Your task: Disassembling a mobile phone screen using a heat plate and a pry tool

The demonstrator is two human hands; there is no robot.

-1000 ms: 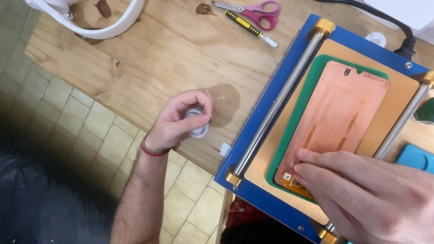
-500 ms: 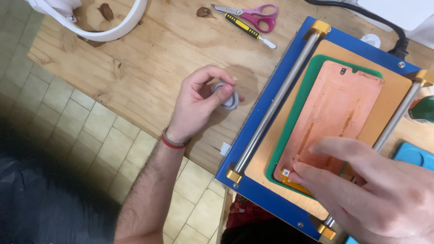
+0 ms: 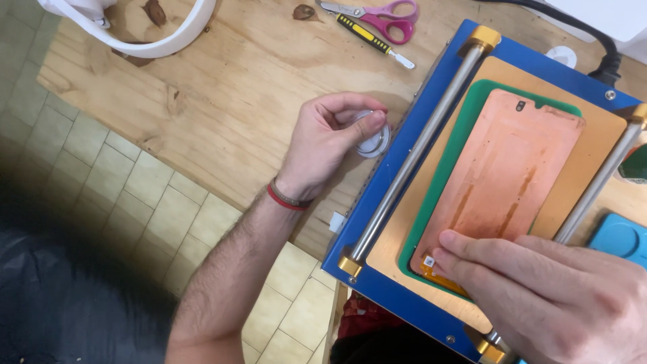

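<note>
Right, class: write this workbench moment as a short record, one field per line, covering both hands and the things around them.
Left hand: pinches a small clear round spool on the wooden table
Right hand: fingertips press the near end of the copper-coloured phone panel
Panel rests on: green mat on a blue machine with two metal rods
Far edge: pink scissors, yellow-and-black tool

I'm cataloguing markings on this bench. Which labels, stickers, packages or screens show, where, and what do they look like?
Phone panel: copper-pink rectangle, lying on the green mat of the blue machine, right hand pressing its near end.
Small sticker: white square, near corner of the panel, beside the right fingertips.
No packages or signs.
</note>
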